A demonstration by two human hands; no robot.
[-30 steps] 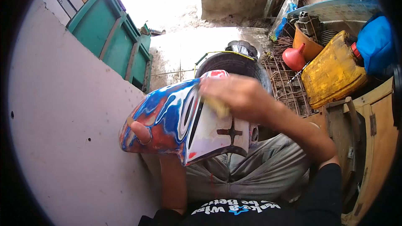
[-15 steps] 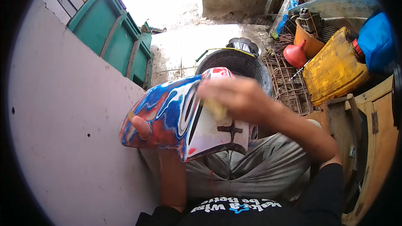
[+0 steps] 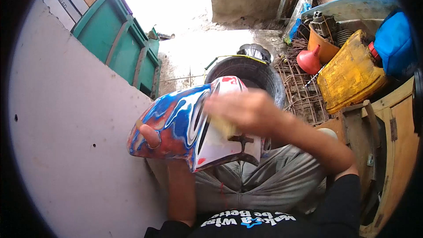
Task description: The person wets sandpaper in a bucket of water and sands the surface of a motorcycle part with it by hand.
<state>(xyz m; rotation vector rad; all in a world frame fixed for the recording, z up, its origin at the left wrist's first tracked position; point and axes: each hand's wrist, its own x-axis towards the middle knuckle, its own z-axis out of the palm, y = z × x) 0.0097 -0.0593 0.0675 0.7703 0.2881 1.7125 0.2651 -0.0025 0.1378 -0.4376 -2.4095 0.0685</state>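
Observation:
A motorcycle body panel (image 3: 178, 110), patched in blue, red and white, is held tilted above my lap. My left hand (image 3: 150, 135) supports it from beneath, one digit poking up through a hole near its left end; the other fingers are hidden. Over the white part of the panel is my right hand (image 3: 246, 110), blurred by motion, its fingers closed around a yellowish sponge-like pad (image 3: 223, 127) pressed to the surface. Just beyond the panel stands a black bucket (image 3: 275, 77) with a yellow-green handle.
A pale wall (image 3: 75, 119) runs close along my left, with a green cabinet (image 3: 103, 35) behind it. To the right are a rusty wire grid (image 3: 308, 92), a red funnel (image 3: 309, 59), a yellow jerrycan (image 3: 350, 75) and a wooden frame (image 3: 396, 136).
My right hand and the pad have shifted slightly down and left across the panel. The panel itself has tilted or dropped a little; my left hand keeps the same hold.

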